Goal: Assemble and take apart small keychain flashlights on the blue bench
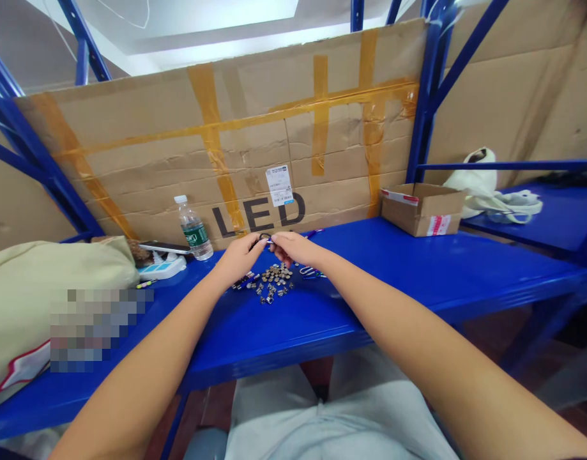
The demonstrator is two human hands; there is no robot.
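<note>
My left hand [236,258] and my right hand [297,248] meet over the blue table, fingertips pinched together. Between them is something small with a thin black loop, like a cord, and a shiny bit; its kind cannot be made out. Just below the hands lies a pile of small round metal pieces [276,274]. Nearer to me are several loose silver metal clips [270,294]. Some slim dark pieces [245,281] lie beside my left hand, partly covered by it. Under my right wrist a blue-and-silver item [311,273] is partly hidden.
A water bottle [194,233] stands at the back left, by a white power strip [163,267] and a phone [163,247]. A cream bag [58,275] fills the left end. An open cardboard box [420,209] sits back right. Tall cardboard [255,153] closes off the back.
</note>
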